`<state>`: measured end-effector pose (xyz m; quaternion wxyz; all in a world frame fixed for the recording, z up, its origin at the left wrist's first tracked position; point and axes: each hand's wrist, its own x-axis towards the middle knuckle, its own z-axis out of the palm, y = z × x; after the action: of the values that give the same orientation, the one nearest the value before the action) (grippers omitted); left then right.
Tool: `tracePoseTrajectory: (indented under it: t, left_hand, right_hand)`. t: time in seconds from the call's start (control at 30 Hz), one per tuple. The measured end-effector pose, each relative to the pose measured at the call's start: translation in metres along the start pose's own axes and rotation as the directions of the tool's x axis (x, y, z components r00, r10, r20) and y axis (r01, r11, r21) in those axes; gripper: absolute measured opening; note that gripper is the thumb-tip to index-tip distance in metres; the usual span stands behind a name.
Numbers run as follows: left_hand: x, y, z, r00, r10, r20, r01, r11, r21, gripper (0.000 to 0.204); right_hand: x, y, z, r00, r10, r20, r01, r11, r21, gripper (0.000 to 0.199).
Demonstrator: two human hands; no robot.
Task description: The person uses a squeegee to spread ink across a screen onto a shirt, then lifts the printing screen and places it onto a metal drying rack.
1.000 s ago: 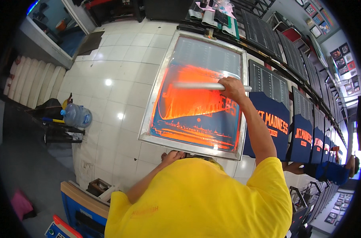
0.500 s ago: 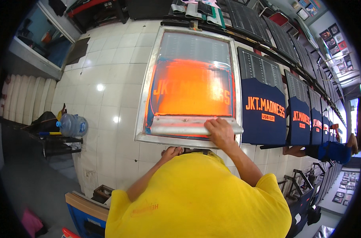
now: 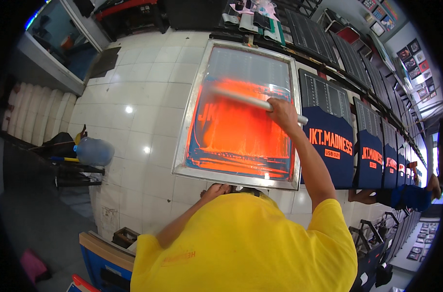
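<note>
The person's right hand is closed around the handle of a long pale squeegee, held across the far half of the screen, blurred. The left hand rests, fingers loosely curled, on the near rail of the frame; whether it grips the rail or only presses on it cannot be told.

The squeegee lies on a large silver metal-framed printing screen, its mesh flooded with bright orange ink over a blue stencil. The screen sits at the left end of a long row of navy blue shirts laid on dark boards, each to the right already carrying an orange print.

The likely risks: if the left hand lets the frame shift, the print would smear or double; uneven pressure from one hand on the squeegee could leave thin patches; ink pooled at the near edge could spill over the rail.

Below the screen is a glossy white tiled floor. On the left stand a blue water bottle and a dark rack. Far right, another person's arm reaches toward the row. The person wears a yellow shirt.
</note>
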<state>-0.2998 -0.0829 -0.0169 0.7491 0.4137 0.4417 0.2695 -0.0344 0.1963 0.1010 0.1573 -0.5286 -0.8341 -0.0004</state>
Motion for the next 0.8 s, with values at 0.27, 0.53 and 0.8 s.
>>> tracePoseTrajectory:
  t: [0.27,0.53,0.8]
  left_hand:
    - [-0.001,0.005,0.001,0.999,0.03,-0.021,-0.03,0.999,0.042,0.04]
    - [-0.001,0.001,0.0,0.999,0.043,-0.005,-0.043,0.999,0.021,0.042]
    - [-0.001,0.005,-0.002,0.999,-0.043,0.014,0.043,0.999,0.023,0.043]
  right_hand:
    - [0.032,0.012,0.011,0.999,0.027,0.044,-0.025,0.998,-0.049,0.019]
    - [-0.058,-0.042,-0.005,0.996,-0.071,0.045,0.073,0.997,-0.03,0.014]
    - [-0.154,-0.096,-0.034,0.995,-0.093,0.039,0.092,0.995,0.033,0.027]
